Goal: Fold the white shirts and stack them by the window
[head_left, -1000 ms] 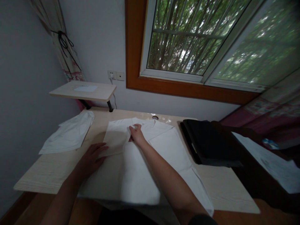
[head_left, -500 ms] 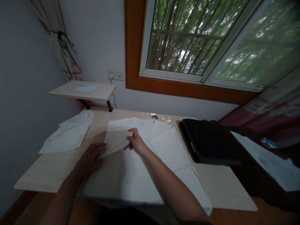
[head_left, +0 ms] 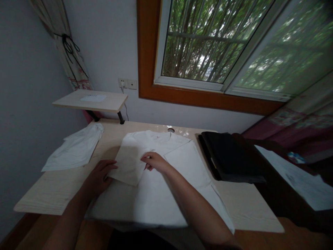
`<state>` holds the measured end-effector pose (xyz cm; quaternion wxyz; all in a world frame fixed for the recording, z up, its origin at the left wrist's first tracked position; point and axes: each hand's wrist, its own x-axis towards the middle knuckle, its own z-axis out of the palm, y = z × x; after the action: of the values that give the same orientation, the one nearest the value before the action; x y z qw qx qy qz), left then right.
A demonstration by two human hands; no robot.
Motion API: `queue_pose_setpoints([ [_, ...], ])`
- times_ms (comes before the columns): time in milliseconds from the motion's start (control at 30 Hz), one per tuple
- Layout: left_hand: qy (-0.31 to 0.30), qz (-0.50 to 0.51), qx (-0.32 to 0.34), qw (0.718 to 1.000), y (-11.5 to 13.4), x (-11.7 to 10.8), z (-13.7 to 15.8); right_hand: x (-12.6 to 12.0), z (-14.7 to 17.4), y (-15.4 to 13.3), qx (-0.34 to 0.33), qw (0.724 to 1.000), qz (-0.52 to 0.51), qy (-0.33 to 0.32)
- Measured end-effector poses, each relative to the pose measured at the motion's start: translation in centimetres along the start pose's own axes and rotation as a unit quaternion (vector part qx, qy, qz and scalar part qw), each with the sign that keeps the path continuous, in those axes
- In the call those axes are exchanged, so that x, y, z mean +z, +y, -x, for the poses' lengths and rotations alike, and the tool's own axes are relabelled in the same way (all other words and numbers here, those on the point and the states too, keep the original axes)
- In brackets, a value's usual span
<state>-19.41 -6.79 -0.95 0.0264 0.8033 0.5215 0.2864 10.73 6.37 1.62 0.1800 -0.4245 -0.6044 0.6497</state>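
Note:
A white T-shirt lies spread over the table, its collar toward the window. Its right sleeve is folded inward, and the left sleeve lies turned over onto the body. My right hand is closed in a pinch on the edge of that left sleeve. At the shirt's left side, my left hand has its fingers bent over the fabric at the fold, gripping it; the thumb is partly hidden.
A second white garment lies on the left of the wooden table. Behind it stands a small raised shelf with a paper. A black folder or bag lies to the right, beside a dark surface with a white sheet.
My right hand has moved down toward me with the sleeve's edge, and the sleeve now lies flatter on the shirt. My left hand has stayed almost in place.

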Motion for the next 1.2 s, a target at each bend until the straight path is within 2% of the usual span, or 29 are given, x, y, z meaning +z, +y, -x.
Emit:
queue_pose_setpoints([
  [133, -0.014, 0.014, 0.014, 1.000, -0.4, -0.2, 0.0, -0.3, 0.6, -0.2, 0.020, 0.999, -0.007, -0.042],
  [233, -0.035, 0.039, 0.014, 0.999, -0.4, -0.5, 0.0, -0.9, 1.1, -0.1, 0.028, 0.997, 0.054, -0.044],
  [433, -0.010, 0.042, -0.005, 0.999, -0.2, -0.8, -0.3, -2.3, 2.4, 0.1, -0.060, 0.970, 0.224, 0.071],
  [567, 0.001, 0.019, -0.016, 1.000, -0.7, -0.1, -0.4, -4.1, 3.8, 0.0, -0.140, 0.925, 0.319, 0.149],
  [700, -0.012, -0.030, 0.000, 0.999, -1.3, 0.5, -1.3, -7.4, 5.8, 0.6, -0.183, 0.868, 0.401, 0.230],
  [833, -0.029, -0.086, 0.030, 0.995, -0.4, 1.3, -4.2, -11.5, 7.6, 2.6, -0.188, 0.806, 0.477, 0.295],
  [967, -0.014, -0.118, 0.004, 0.993, 1.1, 4.0, -8.2, -14.6, 8.4, 5.4, -0.155, 0.753, 0.534, 0.352],
  [1100, -0.017, -0.138, -0.045, 0.989, 1.4, 7.9, -11.6, -15.8, 8.4, 7.9, -0.145, 0.728, 0.559, 0.369],
  [1200, -0.024, -0.188, -0.099, 0.977, 0.8, 9.7, -13.0, -16.0, 8.3, 9.1, -0.144, 0.721, 0.563, 0.377],
])
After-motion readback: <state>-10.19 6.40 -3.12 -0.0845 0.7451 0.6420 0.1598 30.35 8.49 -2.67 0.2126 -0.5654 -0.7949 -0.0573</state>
